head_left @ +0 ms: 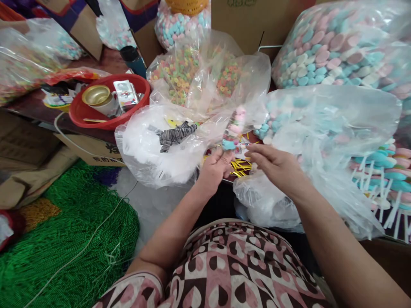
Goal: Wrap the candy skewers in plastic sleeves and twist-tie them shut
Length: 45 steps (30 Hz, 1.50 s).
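Observation:
My left hand (217, 166) is closed around the lower end of a marshmallow skewer (236, 122) with pink and blue pieces, which seems to be inside a clear wrapper. Just to the right, my right hand (272, 164) has its fingers stretched toward the skewer, and I see nothing held in it. Gold twist ties (240, 167) lie on the table below and between the hands. Behind the fingertips is a small printed wrapper or card (243, 149), partly hidden.
Open clear bags hold ring-shaped candies (180, 79) and loose marshmallows (334, 55). Finished marshmallow skewers (382, 164) lie at right. A red basin (77, 112) holds a bowl. Left of my hands, a white plastic bag (141, 149) carries a striped grey item. Green cord (73, 239) fills the lower left.

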Available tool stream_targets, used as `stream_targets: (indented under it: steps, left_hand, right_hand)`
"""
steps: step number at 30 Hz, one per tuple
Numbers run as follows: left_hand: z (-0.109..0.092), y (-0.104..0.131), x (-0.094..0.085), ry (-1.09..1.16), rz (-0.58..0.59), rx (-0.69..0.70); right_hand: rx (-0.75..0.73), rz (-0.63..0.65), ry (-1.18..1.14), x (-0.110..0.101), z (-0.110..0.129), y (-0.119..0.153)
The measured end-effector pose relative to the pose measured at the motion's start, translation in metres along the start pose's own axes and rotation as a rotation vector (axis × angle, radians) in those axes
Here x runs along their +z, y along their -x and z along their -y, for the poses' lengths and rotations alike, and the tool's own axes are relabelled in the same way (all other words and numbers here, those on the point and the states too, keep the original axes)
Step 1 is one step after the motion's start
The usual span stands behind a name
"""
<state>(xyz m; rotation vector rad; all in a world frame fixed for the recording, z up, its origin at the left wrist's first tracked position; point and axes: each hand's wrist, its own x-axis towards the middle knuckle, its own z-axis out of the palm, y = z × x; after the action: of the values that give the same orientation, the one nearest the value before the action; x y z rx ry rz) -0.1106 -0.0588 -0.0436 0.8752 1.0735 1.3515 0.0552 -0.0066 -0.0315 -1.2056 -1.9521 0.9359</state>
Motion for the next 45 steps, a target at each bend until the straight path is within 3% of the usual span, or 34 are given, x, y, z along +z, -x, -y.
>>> stream_targets:
  steps: [3,6,10,16,25,31,36,41,45]
  left_hand:
    - [-0.003,-0.003,-0.013,0.19,-0.102,-0.054]
    - [-0.003,-0.002,-0.017,0.266,-0.13,-0.079]
    - [-0.002,0.0,-0.018,0.299,-0.123,-0.108]
    - [0.001,-0.001,-0.021,0.324,-0.107,-0.11]
    - [0.019,-0.007,-0.024,0.277,-0.115,-0.111]
    - [0.023,-0.008,-0.026,0.231,-0.092,-0.142]
    - [0.021,-0.008,-0.008,0.205,-0.029,-0.21]
    - [0.021,-0.004,0.017,0.113,0.039,-0.254]
    - [0.02,0.0,0.026,0.026,0.025,-0.255]
  right_hand:
    - [-0.087,0.162,0.366,0.022,-0.012,-0.015]
    - [-0.123,0.299,0.683,0.037,-0.013,-0.02]
    - [-0.085,0.367,0.874,0.046,-0.01,-0.021]
    - [-0.064,0.331,0.888,0.048,-0.016,-0.022]
    - [0.013,0.253,0.86,0.034,-0.017,-0.022]
    - [0.055,0.099,0.617,0.007,-0.022,-0.02]
    - [0.057,0.043,0.164,-0.009,-0.001,-0.001]
    - [-0.097,0.005,0.358,0.003,0.01,0.006]
    - [-0.138,-0.041,0.434,0.005,0.005,0.007]
